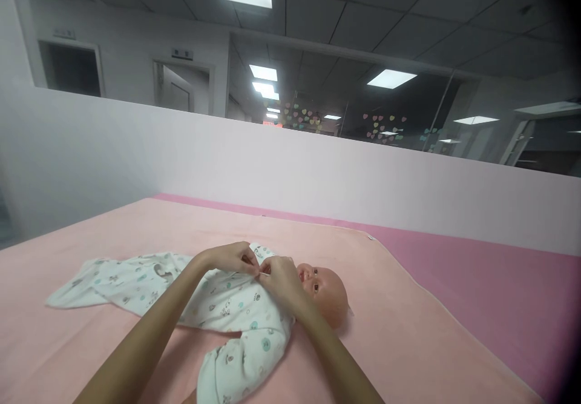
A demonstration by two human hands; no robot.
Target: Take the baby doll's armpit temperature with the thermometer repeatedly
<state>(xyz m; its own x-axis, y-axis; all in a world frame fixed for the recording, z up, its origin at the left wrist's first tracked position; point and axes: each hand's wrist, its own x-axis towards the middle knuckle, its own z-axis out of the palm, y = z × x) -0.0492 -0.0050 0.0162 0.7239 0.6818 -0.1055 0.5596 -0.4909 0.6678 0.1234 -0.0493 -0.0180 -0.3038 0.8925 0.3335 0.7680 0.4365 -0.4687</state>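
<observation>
A baby doll [329, 295] lies on its back with its head to the right. It wears a white patterned garment [222, 304], one sleeve stretched toward the near edge and the legs toward the left. Over the doll's upper chest, my left hand [236, 258] pinches the garment's front edge. My right hand [279, 277], close beside the doll's chin, pinches the same edge, and the fingertips of both hands nearly touch. Whatever small fastening may lie between the fingers is too small to make out.
The doll rests on a peach cloth [390, 343] spread over a pink surface [490, 289]. Behind it stands a low white wall [281, 174], with windows and heart stickers beyond.
</observation>
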